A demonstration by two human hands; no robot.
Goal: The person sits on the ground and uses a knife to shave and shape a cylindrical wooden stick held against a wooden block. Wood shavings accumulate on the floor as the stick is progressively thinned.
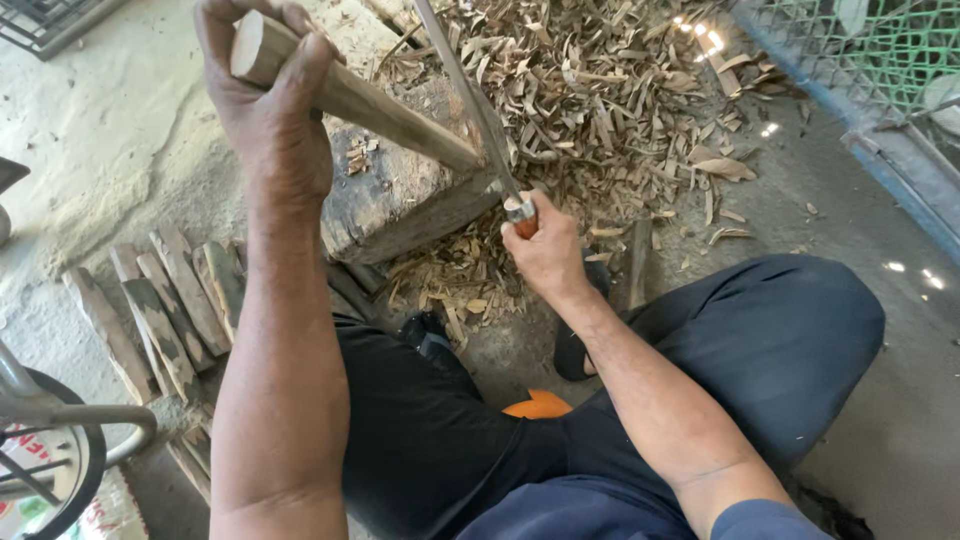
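My left hand (pixel 262 95) grips the top end of a round wooden stick (pixel 380 108), which slants down onto a rough chopping block (pixel 400 195). My right hand (pixel 545 250) is closed around the reddish handle of a long knife (pixel 470 95). Its blade rises steeply and lies against the stick's lower end, just above the block. I sit with my legs in dark trousers either side of the block.
A thick heap of wood shavings (pixel 590 90) covers the ground behind and right of the block. Several rough wooden slats (pixel 165 305) lie in a row at left. A wheel (pixel 50 450) sits bottom left; green wire mesh (pixel 880 50) stands top right.
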